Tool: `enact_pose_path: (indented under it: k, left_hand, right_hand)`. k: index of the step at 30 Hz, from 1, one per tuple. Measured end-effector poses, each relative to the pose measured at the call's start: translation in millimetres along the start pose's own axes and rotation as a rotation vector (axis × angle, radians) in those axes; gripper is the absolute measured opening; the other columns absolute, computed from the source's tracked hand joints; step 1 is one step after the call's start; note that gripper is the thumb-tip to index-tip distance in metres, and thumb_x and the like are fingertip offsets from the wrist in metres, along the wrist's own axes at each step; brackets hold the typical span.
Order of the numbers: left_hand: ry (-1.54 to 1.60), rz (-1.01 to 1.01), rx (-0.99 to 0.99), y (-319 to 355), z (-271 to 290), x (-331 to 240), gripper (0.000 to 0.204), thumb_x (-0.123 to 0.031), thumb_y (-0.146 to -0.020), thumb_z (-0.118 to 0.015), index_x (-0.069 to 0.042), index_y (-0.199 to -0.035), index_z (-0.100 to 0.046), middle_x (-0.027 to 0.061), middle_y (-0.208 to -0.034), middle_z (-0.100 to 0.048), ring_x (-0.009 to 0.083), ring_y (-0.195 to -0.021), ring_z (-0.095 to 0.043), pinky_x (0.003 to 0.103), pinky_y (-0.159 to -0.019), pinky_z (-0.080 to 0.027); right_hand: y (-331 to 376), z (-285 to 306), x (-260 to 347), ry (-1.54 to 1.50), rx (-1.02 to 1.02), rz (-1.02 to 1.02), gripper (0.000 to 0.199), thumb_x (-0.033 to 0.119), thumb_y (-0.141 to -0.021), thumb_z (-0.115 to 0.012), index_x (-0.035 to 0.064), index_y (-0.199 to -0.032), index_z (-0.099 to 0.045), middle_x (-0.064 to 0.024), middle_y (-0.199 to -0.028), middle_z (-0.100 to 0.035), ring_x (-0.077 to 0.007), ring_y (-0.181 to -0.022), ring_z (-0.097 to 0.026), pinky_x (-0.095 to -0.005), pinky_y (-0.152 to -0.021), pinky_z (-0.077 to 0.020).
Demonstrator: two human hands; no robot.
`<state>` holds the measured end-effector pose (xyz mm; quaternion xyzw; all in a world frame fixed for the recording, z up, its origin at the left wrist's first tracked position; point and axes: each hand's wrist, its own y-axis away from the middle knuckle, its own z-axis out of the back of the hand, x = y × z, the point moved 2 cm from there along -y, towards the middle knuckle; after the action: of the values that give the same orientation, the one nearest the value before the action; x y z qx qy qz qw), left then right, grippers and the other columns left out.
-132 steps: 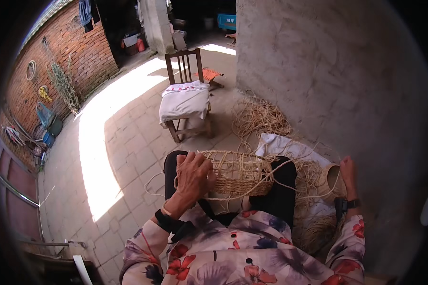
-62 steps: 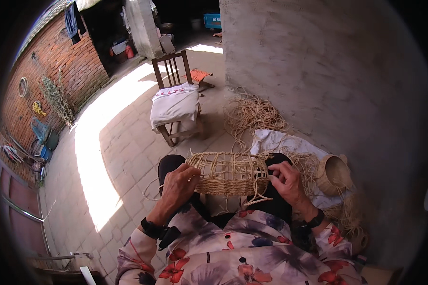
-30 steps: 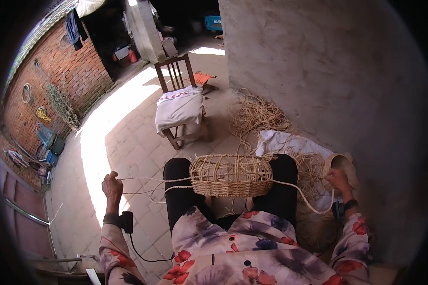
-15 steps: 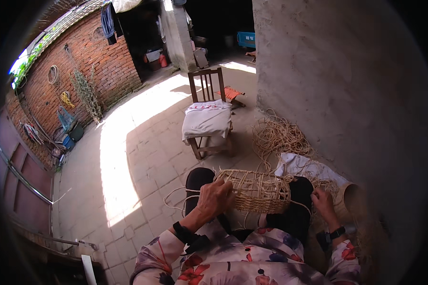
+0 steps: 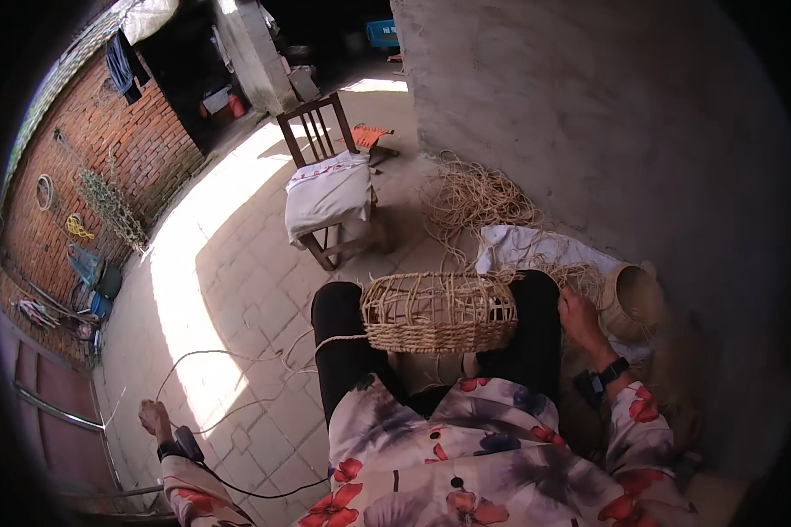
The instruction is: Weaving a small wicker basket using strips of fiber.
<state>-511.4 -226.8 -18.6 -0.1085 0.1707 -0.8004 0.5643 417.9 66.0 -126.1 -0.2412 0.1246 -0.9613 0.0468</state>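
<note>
A half-woven straw basket point(image 5: 439, 338) lies on its side across my knees, its lower part tightly woven and its upper part an open lattice. From its left side a thin straw cord point(image 5: 341, 338) runs out in loose curves over the paving. My left hand point(image 5: 156, 420), far out to the left, is closed on this cord. My right hand point(image 5: 578, 318) is closed beside my right knee, a little right of the basket and apart from it. What its fingers hold, if anything, is too small to make out.
A tangled heap of straw cord point(image 5: 483, 193) lies by the grey wall point(image 5: 589, 114). Nearby are a white sack point(image 5: 545, 248) and a round woven basket point(image 5: 646, 303). Ahead stand a wooden chair point(image 5: 325, 206) with a cloth on its seat and an orange folding stool point(image 5: 365, 136).
My left hand has left the basket and swung far out to the left, drawing the cord with it. The view has shifted right, and my right hand stays near the knee.
</note>
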Motion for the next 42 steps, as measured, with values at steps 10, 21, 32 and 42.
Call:
enact_pose_path:
  k: [10, 21, 32, 42]
  left_hand:
    - [1.068, -0.933, 0.439, 252, 133, -304, 0.015, -0.002, -0.085, -0.066, -0.001, -0.099, -0.07, 0.0121, -0.09, -0.069, 0.0206, -0.075, -0.068, 0.03, -0.068, -0.053]
    - [0.909, -1.448, 0.562, 365, 176, -384, 0.022, -0.012, -0.086, -0.065, -0.009, -0.107, -0.07, 0.0138, -0.091, -0.067, 0.0328, -0.076, -0.068, 0.042, -0.067, -0.052]
    - [1.118, -1.207, 1.477, 382, 170, -412, 0.024, -0.018, -0.09, -0.063, 0.002, -0.103, -0.068, 0.0081, -0.084, -0.069, 0.0141, -0.072, -0.065, 0.032, -0.07, -0.053]
    - [0.781, -1.646, 1.342, 404, 172, -434, 0.016, -0.009, -0.089, -0.061, 0.002, -0.1, -0.064, 0.0118, -0.083, -0.064, 0.02, -0.073, -0.062, 0.033, -0.071, -0.05]
  right_hand:
    - [-16, 62, 151, -0.337, -0.082, 0.314, 0.013, 0.003, -0.086, -0.059, 0.0041, -0.098, -0.063, -0.0156, -0.092, -0.064, -0.0355, -0.084, -0.065, -0.0425, -0.072, -0.0516]
    - [1, 27, 257, -0.012, 0.25, 0.647, 0.032, 0.004, -0.079, -0.059, 0.014, -0.109, -0.065, -0.0122, -0.089, -0.055, -0.0347, -0.071, -0.065, -0.0442, -0.062, -0.0538]
    - [-7, 39, 216, -0.349, 0.196, 0.631, 0.037, 0.004, -0.077, -0.058, 0.0111, -0.113, -0.066, -0.0122, -0.1, -0.067, -0.034, -0.085, -0.068, -0.0419, -0.074, -0.0557]
    - [-13, 36, 183, -0.145, 0.763, 0.565, 0.049, 0.004, -0.076, -0.053, 0.0094, -0.124, -0.061, -0.0197, -0.107, -0.066, -0.0391, -0.093, -0.065, -0.0436, -0.083, -0.0531]
